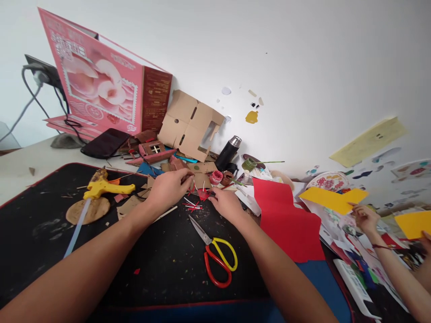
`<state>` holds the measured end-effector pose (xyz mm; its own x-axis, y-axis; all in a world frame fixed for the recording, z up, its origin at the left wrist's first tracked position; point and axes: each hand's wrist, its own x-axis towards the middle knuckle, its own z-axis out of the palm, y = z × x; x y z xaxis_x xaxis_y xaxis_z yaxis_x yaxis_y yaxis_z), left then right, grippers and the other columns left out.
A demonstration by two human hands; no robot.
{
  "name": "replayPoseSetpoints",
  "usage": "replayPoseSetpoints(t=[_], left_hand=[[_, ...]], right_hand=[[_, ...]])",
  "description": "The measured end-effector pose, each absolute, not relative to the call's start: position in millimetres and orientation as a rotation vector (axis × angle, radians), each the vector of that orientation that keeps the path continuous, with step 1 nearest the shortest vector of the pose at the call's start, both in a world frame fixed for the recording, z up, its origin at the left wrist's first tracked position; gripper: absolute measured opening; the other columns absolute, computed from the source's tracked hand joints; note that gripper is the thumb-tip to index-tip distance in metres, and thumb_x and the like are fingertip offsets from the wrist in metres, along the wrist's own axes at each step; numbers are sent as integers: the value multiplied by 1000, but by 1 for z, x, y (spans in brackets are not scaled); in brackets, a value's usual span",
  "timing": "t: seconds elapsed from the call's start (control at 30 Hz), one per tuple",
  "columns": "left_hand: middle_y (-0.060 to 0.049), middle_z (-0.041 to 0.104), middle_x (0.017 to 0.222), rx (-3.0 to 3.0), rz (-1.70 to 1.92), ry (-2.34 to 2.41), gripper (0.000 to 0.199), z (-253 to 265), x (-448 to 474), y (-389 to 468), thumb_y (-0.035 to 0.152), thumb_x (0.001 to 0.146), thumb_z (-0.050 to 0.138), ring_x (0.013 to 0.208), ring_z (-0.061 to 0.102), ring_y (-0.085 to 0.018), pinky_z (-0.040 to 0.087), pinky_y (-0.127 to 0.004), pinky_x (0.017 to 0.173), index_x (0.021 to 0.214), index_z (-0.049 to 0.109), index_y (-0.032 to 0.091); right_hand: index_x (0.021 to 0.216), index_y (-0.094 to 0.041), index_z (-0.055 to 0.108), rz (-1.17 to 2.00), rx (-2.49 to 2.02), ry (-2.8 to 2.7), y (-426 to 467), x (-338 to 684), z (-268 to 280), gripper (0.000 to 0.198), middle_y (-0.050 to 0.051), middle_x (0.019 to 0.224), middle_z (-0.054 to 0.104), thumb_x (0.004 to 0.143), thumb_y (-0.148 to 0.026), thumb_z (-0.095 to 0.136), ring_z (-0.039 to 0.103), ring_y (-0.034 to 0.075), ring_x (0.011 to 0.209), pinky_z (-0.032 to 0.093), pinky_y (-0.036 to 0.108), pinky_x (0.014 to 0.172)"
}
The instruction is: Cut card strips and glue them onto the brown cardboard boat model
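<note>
Above the black mat [161,264], my left hand [171,187] has its thumb and fingers pinched together; what they hold, if anything, is too small to make out. My right hand [226,202] is closed on a small piece of red paper [202,194], close to the left hand's fingertips. Just below lie thin red and white paper strips [193,205]. Nearer to me are scissors [215,253] with one yellow and one red handle, blades slightly apart. To the left, a yellow hot glue gun [106,185] rests on a round wooden slice [88,210].
Cut cardboard [188,121], a black thermos [229,152], paint jars [216,177] and a phone [105,142] crowd the back. A large pink box [104,80] stands at left. Red paper [286,220] lies at right, near another person's hand [366,218] holding yellow paper [333,199].
</note>
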<state>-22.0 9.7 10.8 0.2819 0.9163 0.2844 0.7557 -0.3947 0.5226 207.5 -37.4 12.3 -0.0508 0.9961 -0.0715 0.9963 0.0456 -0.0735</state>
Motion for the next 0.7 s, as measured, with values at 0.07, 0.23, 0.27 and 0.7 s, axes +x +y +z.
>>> replayPoseSetpoints(t=[0.07, 0.23, 0.27, 0.7], left_hand=[[-9, 86, 99, 2282, 777, 1526, 38, 12, -21, 9, 41, 105, 49, 98, 81, -32, 55, -34, 79, 114, 82, 25], [-8, 86, 97, 2303, 737, 1534, 37, 14, -19, 7, 42, 105, 50, 96, 81, -30, 54, -33, 77, 115, 81, 25], [-9, 86, 97, 2303, 732, 1537, 37, 13, -19, 7, 42, 105, 50, 95, 81, -30, 54, -33, 76, 116, 81, 25], [-8, 87, 104, 2333, 741, 1449, 40, 5, -18, 10, 44, 105, 49, 98, 81, -32, 53, -34, 75, 118, 81, 24]], right_hand=[[133, -24, 74, -151, 2147, 2257, -34, 208, 8, 29, 12, 112, 84, 107, -33, 65, 77, 30, 107, 48, 32, 85], [130, -25, 75, -142, 2131, 2240, -33, 211, 8, 27, 10, 116, 84, 108, -37, 64, 77, 28, 109, 48, 31, 84], [129, -25, 75, -135, 2134, 2236, -33, 211, 9, 27, 10, 115, 84, 108, -38, 64, 77, 28, 108, 48, 31, 84], [123, -22, 72, -32, 2122, 2243, -42, 210, -3, 23, 11, 109, 84, 111, -34, 58, 79, 29, 101, 48, 33, 83]])
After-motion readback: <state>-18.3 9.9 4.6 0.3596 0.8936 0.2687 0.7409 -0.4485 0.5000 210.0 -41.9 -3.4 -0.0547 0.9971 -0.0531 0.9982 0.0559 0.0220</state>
